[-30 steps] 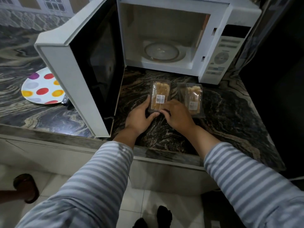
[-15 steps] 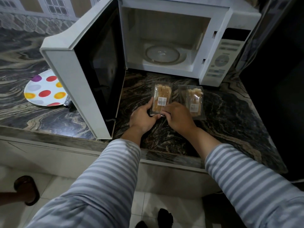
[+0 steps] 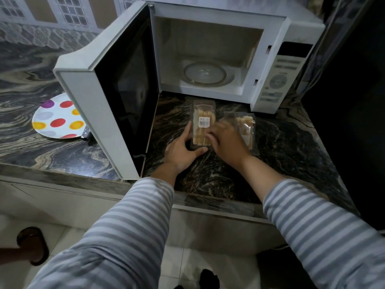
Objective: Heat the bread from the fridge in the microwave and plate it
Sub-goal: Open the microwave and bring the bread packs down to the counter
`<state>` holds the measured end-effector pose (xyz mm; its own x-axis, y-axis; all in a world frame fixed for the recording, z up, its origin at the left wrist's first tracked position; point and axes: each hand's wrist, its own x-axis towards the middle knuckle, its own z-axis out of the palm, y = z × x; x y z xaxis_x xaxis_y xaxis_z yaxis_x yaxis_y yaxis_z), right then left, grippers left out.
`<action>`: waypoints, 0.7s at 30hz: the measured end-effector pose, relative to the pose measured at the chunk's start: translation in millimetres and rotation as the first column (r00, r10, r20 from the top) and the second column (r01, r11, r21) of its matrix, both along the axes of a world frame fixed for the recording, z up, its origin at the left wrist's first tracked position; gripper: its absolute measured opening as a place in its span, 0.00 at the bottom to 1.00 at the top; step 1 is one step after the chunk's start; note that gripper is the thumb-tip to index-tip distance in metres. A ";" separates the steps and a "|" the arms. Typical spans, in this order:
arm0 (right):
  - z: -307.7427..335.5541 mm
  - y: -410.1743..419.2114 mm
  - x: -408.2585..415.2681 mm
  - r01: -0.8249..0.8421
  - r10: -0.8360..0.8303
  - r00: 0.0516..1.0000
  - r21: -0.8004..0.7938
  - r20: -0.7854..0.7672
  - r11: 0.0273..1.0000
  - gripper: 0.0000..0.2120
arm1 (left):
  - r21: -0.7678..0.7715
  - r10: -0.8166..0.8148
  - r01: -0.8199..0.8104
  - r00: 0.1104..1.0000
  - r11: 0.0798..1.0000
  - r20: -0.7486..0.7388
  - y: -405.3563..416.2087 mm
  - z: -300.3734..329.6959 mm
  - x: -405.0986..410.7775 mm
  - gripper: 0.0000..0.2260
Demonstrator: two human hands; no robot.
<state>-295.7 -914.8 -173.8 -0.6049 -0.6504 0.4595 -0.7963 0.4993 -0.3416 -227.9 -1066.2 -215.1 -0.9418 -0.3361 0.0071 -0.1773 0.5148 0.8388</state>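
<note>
My left hand (image 3: 183, 152) grips the clear bread pack (image 3: 202, 124) at its seven o'clock corner, steadying it before the open microwave (image 3: 218, 59) while my right hand (image 3: 226, 140), blurred, fingers curled, works its lid.

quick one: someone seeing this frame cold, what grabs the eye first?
The white microwave at the back of the marble counter, its door swung wide to the left and its turntable bare. In front of it, the left hand and right hand work on a clear bread pack, with a second pack just to its right. A polka-dot plate sits left of the door.
</note>
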 end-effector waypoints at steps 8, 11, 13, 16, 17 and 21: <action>21.4 -9.7 -10.4 0.169 -0.124 0.980 -0.324 0.156 0.931 0.08 | -0.136 -0.055 0.019 0.962 0.991 -0.269 1.9 56.5 -16.7 0.20; 28.2 -20.0 -8.0 0.268 -0.148 0.945 -0.428 0.292 0.863 0.17 | -0.129 -0.065 0.031 0.961 0.991 -0.270 -2.0 73.5 -30.3 0.19; 27.0 -27.8 0.8 0.370 -0.148 0.894 -0.514 0.422 0.774 0.21 | -0.091 -0.039 0.015 0.964 0.996 -0.263 -5.2 85.1 -37.8 0.19; 7.7 -41.5 12.3 0.451 -0.147 0.816 -0.456 0.559 0.767 0.26 | -0.062 -0.037 0.023 0.971 0.998 -0.236 -10.2 99.6 -50.6 0.18; -0.2 -45.8 12.0 0.471 -0.210 0.805 -0.383 0.555 0.795 0.28 | -0.048 -0.038 0.027 0.973 0.998 -0.227 -12.0 102.8 -54.6 0.18; -13.6 -62.1 4.6 0.505 -0.331 0.768 -0.201 0.548 0.840 0.33 | -0.016 -0.022 0.019 0.981 1.000 -0.194 -19.0 106.3 -62.7 0.20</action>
